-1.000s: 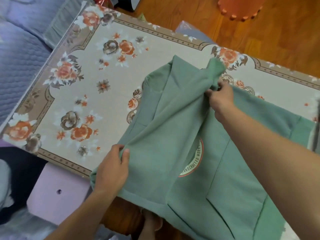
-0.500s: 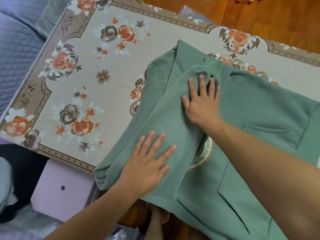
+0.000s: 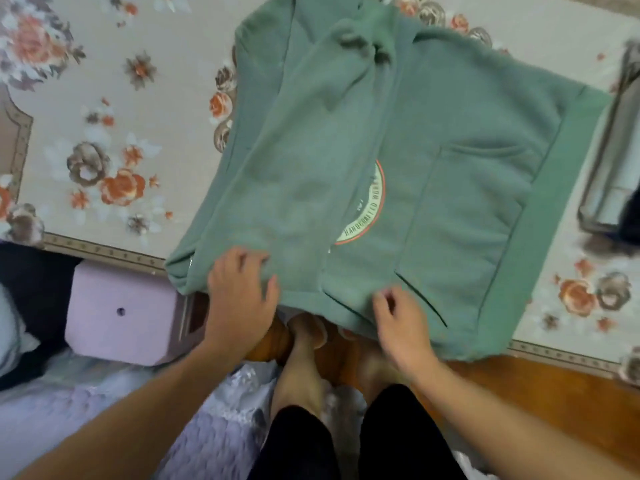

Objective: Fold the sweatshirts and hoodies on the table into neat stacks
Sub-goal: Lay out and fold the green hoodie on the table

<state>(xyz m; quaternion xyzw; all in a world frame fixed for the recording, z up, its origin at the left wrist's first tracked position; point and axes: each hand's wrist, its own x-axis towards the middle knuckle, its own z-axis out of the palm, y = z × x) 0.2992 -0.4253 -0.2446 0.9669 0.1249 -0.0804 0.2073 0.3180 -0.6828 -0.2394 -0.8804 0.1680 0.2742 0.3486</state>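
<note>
A green hoodie [image 3: 398, 140] with a round printed badge and a front pocket lies on the table's floral cloth [image 3: 114, 98]. One side and its sleeve are folded over the front. The near edge hangs slightly past the table's front. My left hand [image 3: 239, 296] lies on the near-left corner, fingers curled into the fabric. My right hand [image 3: 401, 323] is at the near edge below the pocket, its fingers loosely bent and their tips touching the cloth.
A pale purple stool [image 3: 121, 313] stands below the table's front left. A grey tray-like object [image 3: 609, 168] sits at the table's right edge. My legs and feet [image 3: 304, 375] are on the wooden floor [image 3: 554, 393], with purple bedding [image 3: 104, 410] at the lower left.
Both hands have left the middle of the hoodie, where they pressed the folded side flat, and come back to its near edge. The view has tilted further down.
</note>
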